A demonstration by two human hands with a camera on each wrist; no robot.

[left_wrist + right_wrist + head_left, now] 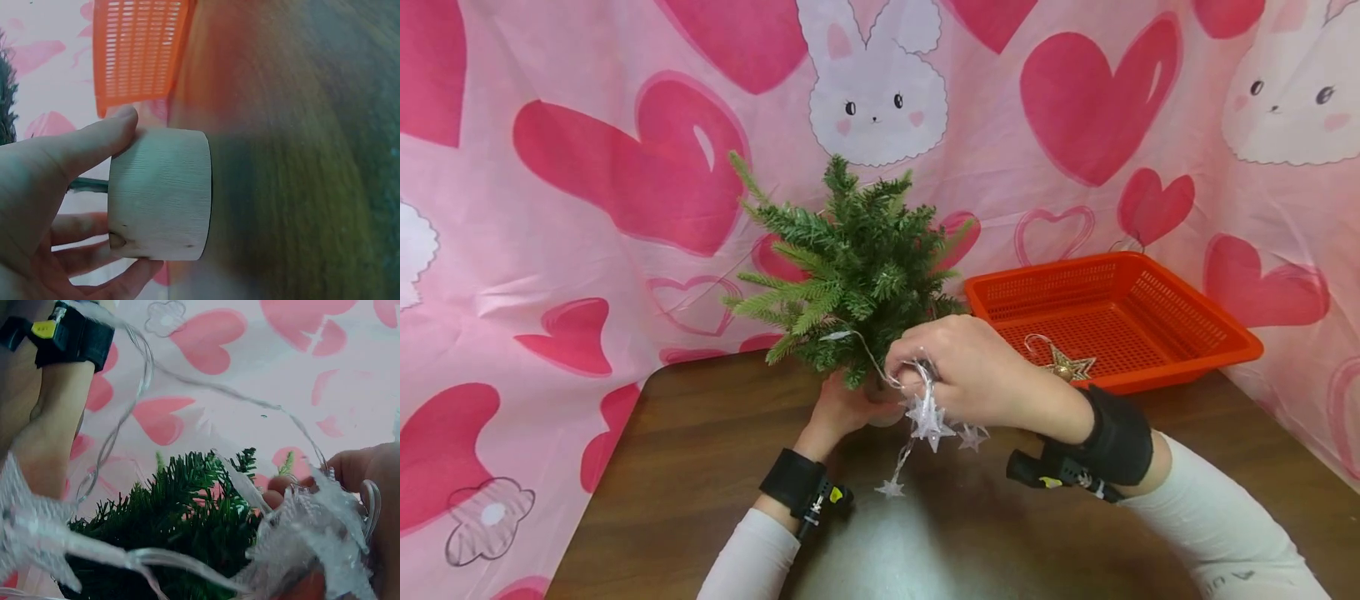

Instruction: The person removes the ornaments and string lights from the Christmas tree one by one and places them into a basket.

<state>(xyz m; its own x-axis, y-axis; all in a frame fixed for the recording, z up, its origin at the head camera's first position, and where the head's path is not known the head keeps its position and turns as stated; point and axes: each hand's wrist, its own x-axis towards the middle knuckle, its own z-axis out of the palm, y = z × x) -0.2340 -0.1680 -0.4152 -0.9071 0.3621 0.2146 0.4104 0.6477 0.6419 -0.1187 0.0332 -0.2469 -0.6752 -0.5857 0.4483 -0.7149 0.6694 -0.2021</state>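
A small artificial Christmas tree [857,267] stands on the table in the head view. Its pale, round wooden base [161,194] shows in the left wrist view, where my left hand [69,194] grips it with the thumb on one side and fingers on the other. My right hand [970,371] holds a bunched string of star lights [928,417] in front of the lower branches. Clear stars dangle below the fingers on a thin transparent wire. One strand runs from the hand to a star at the tree's lower left branches.
An orange plastic basket [1150,350] sits right of the tree, with a gold star ornament [1067,365] inside. The brown wooden table [692,467] extends beneath everything. A pink curtain [625,275] with hearts and rabbits hangs behind and at the sides.
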